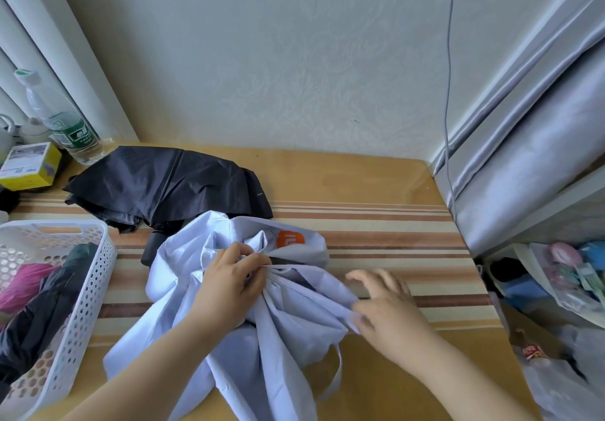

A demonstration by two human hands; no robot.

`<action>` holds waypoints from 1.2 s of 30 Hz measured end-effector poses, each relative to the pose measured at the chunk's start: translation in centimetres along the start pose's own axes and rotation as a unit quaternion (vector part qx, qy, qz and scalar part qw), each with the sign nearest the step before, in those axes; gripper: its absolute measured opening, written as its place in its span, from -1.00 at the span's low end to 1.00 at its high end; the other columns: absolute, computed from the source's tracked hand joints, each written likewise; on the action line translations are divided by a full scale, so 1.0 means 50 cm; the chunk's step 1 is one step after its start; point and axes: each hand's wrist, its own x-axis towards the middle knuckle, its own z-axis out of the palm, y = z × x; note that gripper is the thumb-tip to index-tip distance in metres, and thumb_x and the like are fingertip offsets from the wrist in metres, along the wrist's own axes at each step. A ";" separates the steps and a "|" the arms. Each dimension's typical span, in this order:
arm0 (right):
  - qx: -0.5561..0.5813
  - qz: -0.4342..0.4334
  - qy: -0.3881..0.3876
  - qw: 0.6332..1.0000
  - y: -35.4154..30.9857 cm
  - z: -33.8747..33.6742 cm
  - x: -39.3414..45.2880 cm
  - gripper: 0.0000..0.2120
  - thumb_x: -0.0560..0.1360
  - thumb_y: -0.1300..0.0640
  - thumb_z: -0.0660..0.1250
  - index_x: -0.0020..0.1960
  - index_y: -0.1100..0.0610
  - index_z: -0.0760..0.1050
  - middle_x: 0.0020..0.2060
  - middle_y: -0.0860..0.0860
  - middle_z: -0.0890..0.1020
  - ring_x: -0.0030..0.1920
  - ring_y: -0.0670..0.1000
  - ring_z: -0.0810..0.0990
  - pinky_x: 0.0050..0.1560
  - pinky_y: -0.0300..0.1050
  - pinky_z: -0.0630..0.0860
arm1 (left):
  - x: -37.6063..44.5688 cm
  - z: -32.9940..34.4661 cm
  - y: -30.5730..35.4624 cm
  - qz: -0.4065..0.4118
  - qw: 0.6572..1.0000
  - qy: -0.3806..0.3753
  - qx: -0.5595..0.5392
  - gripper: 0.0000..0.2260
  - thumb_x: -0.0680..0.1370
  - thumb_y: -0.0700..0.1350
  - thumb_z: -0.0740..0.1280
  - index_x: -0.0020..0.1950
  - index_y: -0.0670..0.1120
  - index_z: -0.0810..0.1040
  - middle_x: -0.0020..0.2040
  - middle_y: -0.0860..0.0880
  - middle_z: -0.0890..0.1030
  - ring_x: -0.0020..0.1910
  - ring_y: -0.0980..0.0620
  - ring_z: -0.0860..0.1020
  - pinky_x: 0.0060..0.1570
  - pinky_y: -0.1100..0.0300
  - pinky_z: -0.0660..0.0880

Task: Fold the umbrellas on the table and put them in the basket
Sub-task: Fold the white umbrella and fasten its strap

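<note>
You are gathering the pale blue umbrella [288,315] just right of the white basket [95,276], with its canopy still loose and spreading toward you from the bunched middle. Your left hand [229,286] is curling round the gathered pleats at that middle, gripping the cloth; your right hand [389,309] is pinching the edge of one panel farther right of the basket, with the other fingers held fairly straight above it. The risk I am seeing is that the left grip is catching only fabric: if no rib or shaft is inside it, the pleats are likely to slide out as you pull with the right, and the folds will be bunching unevenly. The long strap [337,371] is trailing at the near side and could be getting wrapped inside the roll. The black umbrella [170,184] is lying unfolded behind the blue one, touching or overlapping it, so a hard tug may be dragging it along. The basket is already holding dark and pink bundles, so a loosely rolled umbrella may not be fitting in.
</note>
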 end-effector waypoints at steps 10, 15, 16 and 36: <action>0.140 0.114 0.070 0.981 0.058 -0.032 0.004 -0.79 0.50 0.27 0.36 -0.20 0.03 0.41 -0.27 -0.08 0.57 -0.28 -0.09 0.52 -0.28 -0.20 0.45 | 0.008 -0.002 -0.015 0.010 1.000 -0.026 -0.015 -0.85 0.53 0.05 0.12 0.00 0.11 0.45 -0.09 0.04 0.47 -0.14 -0.06 0.46 -0.11 0.08 0.40; 0.214 0.118 0.125 0.962 0.047 -0.060 0.016 -0.77 0.49 0.29 0.37 -0.12 0.02 0.38 -0.27 -0.15 0.44 -0.18 -0.17 0.45 -0.23 -0.37 0.36 | 0.011 -0.006 -0.018 -0.005 0.999 -0.024 -0.031 -0.84 0.52 0.07 0.13 0.00 0.09 0.45 -0.09 0.06 0.45 -0.14 -0.09 0.47 -0.10 0.07 0.41; 0.234 0.141 0.123 0.954 0.046 -0.063 0.018 -0.76 0.49 0.27 0.38 -0.09 -0.01 0.37 -0.22 -0.14 0.46 -0.17 -0.17 0.46 -0.23 -0.38 0.37 | 0.010 -0.005 -0.017 -0.005 0.999 -0.023 -0.032 -0.83 0.52 0.07 0.13 0.00 0.09 0.46 -0.09 0.06 0.45 -0.13 -0.08 0.47 -0.09 0.08 0.40; 0.855 0.295 0.106 0.414 0.007 -0.056 0.063 -0.83 0.44 0.23 0.31 0.02 0.20 0.57 -0.09 0.06 0.68 -0.03 -0.01 0.65 0.10 -0.13 0.54 | 0.005 -0.001 -0.013 0.015 0.999 -0.029 -0.002 -0.85 0.51 0.03 0.13 0.00 0.09 0.45 -0.08 0.01 0.48 -0.14 -0.06 0.43 -0.12 0.10 0.37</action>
